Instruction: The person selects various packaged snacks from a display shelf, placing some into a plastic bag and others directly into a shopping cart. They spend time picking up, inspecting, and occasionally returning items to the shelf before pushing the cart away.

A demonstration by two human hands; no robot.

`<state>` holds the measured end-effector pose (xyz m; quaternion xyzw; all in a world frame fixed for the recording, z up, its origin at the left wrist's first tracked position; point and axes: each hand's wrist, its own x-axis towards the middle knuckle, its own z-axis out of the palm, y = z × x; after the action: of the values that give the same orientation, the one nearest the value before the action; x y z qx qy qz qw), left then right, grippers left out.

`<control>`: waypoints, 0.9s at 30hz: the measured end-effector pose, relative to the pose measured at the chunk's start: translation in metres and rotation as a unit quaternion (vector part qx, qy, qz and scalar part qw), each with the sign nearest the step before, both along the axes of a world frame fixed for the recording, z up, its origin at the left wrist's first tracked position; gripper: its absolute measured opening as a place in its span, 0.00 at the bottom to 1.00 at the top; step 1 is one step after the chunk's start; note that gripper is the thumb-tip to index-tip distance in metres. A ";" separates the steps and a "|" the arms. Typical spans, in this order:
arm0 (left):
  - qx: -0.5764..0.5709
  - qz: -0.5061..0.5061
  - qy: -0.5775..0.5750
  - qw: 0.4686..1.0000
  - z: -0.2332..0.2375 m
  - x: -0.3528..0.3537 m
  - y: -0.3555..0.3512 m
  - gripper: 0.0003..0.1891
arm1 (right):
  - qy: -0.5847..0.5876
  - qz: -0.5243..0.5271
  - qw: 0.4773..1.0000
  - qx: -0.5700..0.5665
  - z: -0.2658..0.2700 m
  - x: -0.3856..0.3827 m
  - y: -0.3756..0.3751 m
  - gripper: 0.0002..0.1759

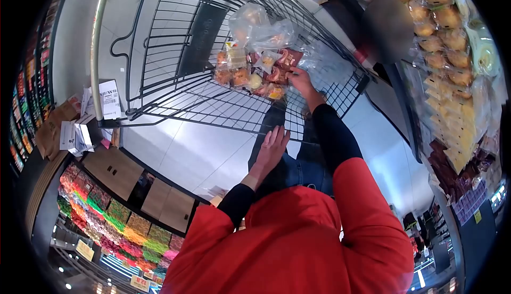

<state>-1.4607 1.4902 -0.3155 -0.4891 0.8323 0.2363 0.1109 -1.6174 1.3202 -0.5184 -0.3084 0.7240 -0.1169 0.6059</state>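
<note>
A wire shopping cart [159,27] stands in front of me, holding several packaged foods and clear plastic bags [249,23]. My right hand [302,81] reaches inside the cart, its fingers at the edge of a dark red package [289,58]; the fingertips look bent onto it. Beside that package lie wrapped baked goods [240,76] and a small yellow-and-white packet [236,58]. My left hand [273,146] rests at the cart's near top rim, fingers stretched and slightly apart, with nothing held in it.
Bagged round buns [447,17] and yellow packaged pieces [447,118] fill a display on the right. Boxes and papers [77,134] sit at the left beside a metal pole [96,43]. Colourful sweets [128,219] line a shelf at lower left.
</note>
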 end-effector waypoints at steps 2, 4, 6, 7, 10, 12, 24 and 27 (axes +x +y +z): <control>-0.016 0.015 0.034 0.999 -0.010 0.002 0.012 0.26 | 0.033 0.014 0.996 -0.079 -0.015 -0.010 0.009 0.23; 0.005 0.040 0.069 0.997 -0.013 0.003 0.016 0.28 | 0.104 0.022 0.984 -0.143 0.023 -0.016 0.007 0.21; 0.075 0.079 0.119 0.987 -0.003 0.002 0.007 0.35 | 0.187 -0.002 0.962 -0.200 0.067 -0.021 0.007 0.14; 0.103 0.081 0.132 0.983 0.004 0.003 0.000 0.34 | 0.192 -0.005 0.959 -0.206 0.087 -0.028 0.009 0.14; 0.146 0.103 0.171 0.969 0.011 0.003 -0.009 0.33 | 0.095 -0.105 0.962 -0.234 0.138 -0.047 0.024 0.13; 0.173 0.154 0.207 0.951 0.004 0.002 -0.006 0.33 | 0.092 -0.104 0.965 -0.221 0.171 -0.061 0.034 0.18; 0.326 0.303 0.553 0.704 0.138 -0.066 -0.113 0.33 | -0.217 -0.094 0.939 -0.249 0.424 -0.139 0.110 0.24; 0.422 0.349 0.571 0.612 0.178 -0.094 -0.106 0.26 | -0.228 -0.179 0.915 -0.281 0.431 -0.157 0.130 0.24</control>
<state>-1.5542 1.3838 -0.1376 -0.4076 0.3023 0.8138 -0.2834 -1.7748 1.4497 -0.0876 -0.2962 0.5467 -0.4891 0.6117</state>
